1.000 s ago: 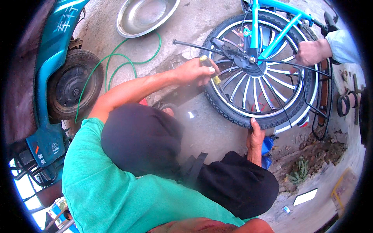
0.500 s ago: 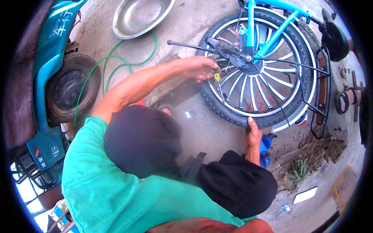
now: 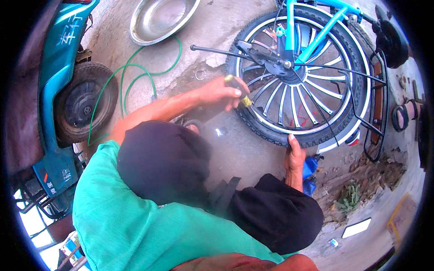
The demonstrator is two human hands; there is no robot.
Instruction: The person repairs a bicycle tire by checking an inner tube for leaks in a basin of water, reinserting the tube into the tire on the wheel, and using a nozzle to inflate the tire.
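Note:
My left hand [image 3: 222, 92] is closed around a screwdriver [image 3: 246, 101] with a yellow and dark handle. Its lower end is at the left rim of a bicycle wheel [image 3: 253, 122]; the tip is hard to make out. The wheel lies on its side, with a black knobbly tyre and white-edged spokes, joined to a bright blue bicycle frame [image 3: 307, 54]. On the near edge of the tyre rests my right hand [image 3: 296, 156], gripping it with the thumb on top and the fingers hidden beneath. A kickstand [image 3: 217, 51] juts left from the hub.
A metal basin [image 3: 162, 20] and a green hose [image 3: 149, 72] lie on the far left ground. Beside them is a teal vehicle with a dark wheel [image 3: 86, 104]. A rear rack [image 3: 377, 99] borders the bicycle wheel on the right. Blue containers [image 3: 310, 169] sit behind my right wrist.
My left hand has turned and shifted slightly down and left with the screwdriver, whose handle now tilts toward the rim. My right hand keeps its hold on the tyre.

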